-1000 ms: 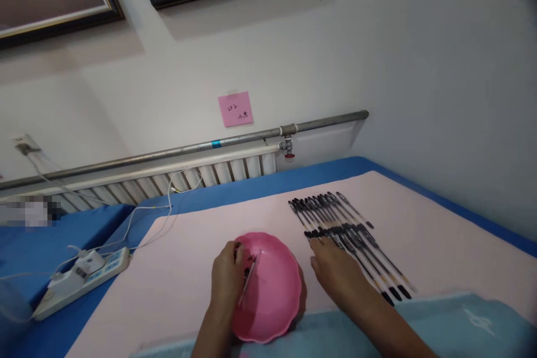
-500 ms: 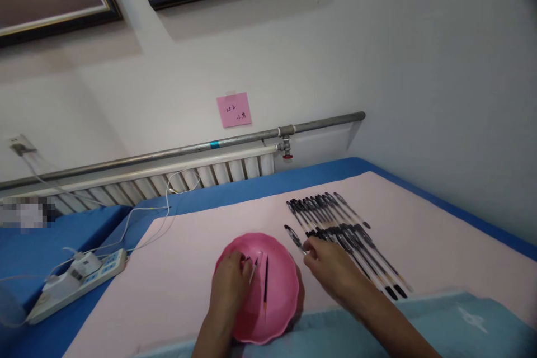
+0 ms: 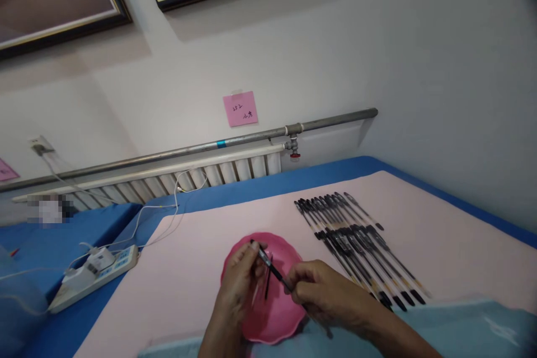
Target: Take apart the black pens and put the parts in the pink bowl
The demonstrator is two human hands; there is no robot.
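Above the pink scalloped plate (image 3: 274, 324), a pen (image 3: 272, 267) slants down from left to right. My left hand (image 3: 237, 282) pinches its capped upper end between thumb and fingers. Around the lower barrel, the fingers of my right hand (image 3: 329, 293) are closed, and the pen's blurred tail sticks out below them. A thin dark pen refill (image 3: 268, 281) lies in the plate, partly covered by the hands and pen. To the right of my right hand, black capped pens (image 3: 369, 257) lie side by side in two slanting rows.
A pink sheet (image 3: 188, 268) covers the blue table (image 3: 335, 165). At the left lies a white power strip (image 3: 126, 260) with adapters and cables. Pale blue cloth (image 3: 453, 330) runs along the near edge. A radiator (image 3: 235, 172) and pipe line the wall behind.
My right hand has brought the pen leftward from beside the rows to over the plate. My left hand has risen from inside the plate and now grips the pen's capped end.
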